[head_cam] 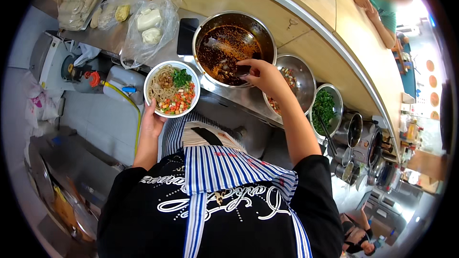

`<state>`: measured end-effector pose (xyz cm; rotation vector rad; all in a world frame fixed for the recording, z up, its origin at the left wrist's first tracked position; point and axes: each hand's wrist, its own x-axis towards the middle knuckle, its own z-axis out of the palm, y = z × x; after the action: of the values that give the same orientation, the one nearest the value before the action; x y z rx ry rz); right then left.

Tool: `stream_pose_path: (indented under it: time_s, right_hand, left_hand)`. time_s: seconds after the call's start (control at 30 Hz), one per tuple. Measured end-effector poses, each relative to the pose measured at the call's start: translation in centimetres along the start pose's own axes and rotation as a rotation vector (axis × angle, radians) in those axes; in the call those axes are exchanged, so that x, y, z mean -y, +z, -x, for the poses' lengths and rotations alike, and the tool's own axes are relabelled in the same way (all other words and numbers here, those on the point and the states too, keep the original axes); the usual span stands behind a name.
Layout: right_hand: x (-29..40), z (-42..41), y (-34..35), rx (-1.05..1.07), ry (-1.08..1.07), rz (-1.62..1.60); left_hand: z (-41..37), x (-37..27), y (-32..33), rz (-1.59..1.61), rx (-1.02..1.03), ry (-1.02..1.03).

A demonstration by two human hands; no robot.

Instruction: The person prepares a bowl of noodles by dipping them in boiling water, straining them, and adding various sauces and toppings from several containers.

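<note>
My left hand grips the rim and side of a white bowl, held beside the steel counter. In it lie noodles with a brown minced topping, chopped greens and diced orange, red and pale pieces. My right hand reaches over the near rim of a large steel basin of dark, oily sauce flecked with seeds or spice. Its thumb and forefinger curve towards each other above the sauce; whether they pinch a dark utensil there is unclear.
Right of the basin stand a steel bowl of diced pieces and a bowl of chopped greens with dark tongs or chopsticks. A black phone-like slab and bagged dough-like lumps lie left. A person leans on the ledge; another is lower right.
</note>
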<state>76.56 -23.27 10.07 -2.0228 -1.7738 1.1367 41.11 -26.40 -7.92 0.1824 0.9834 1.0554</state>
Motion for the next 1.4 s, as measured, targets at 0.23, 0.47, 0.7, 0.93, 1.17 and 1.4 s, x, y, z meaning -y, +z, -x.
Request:
stream_pose_path:
  time_s: [0.23,0.47,0.7,0.93,1.17,1.4]
  right_hand:
    - [3.3,1.4,2.3,0.077,-0.544,0.311]
    - [2.8,4.1,3.7,-0.504,-0.352,0.316]
    - [2.3,1.4,4.4,-0.785,-0.257,0.419]
    - [1.2,-4.1,8.6,-0.853,-0.084,0.443]
    - [3.0,-8.3,10.1,-0.978,-0.213,0.401]
    - [3.9,-8.7,11.1,-0.892,-0.284,0.251]
  left_hand:
    - [-3.7,-2.2,-0.4,0.202,0.204,-0.140]
    - [-6.6,-2.2,-1.7,0.184,0.260,-0.247]
    - [-8.1,-2.2,-2.2,0.096,0.352,-0.238]
    - [-7.8,-2.2,-1.4,0.094,0.298,-0.241]
    - [-8.1,-2.0,-2.2,0.110,0.354,-0.292]
    - [-7.2,-2.0,-1.3,0.072,0.435,-0.225]
